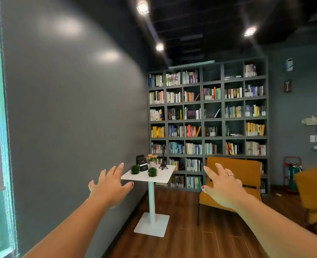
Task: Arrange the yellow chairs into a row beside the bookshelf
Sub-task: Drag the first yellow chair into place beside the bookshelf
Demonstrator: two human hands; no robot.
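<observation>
1. Both hands empty: left hand (110, 185) & right hand (224, 189) reach fwd at lower centre, fingers spread.
2. One yellow chair (247, 169) sits against the bookshelf (207, 116), centre-right.
3. 2nd chair (314, 187) at right edge, apart & angled; prob. still needs lining up.

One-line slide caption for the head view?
Left hand and right hand stretch out open; yellow chair stands before the bookshelf.
</observation>
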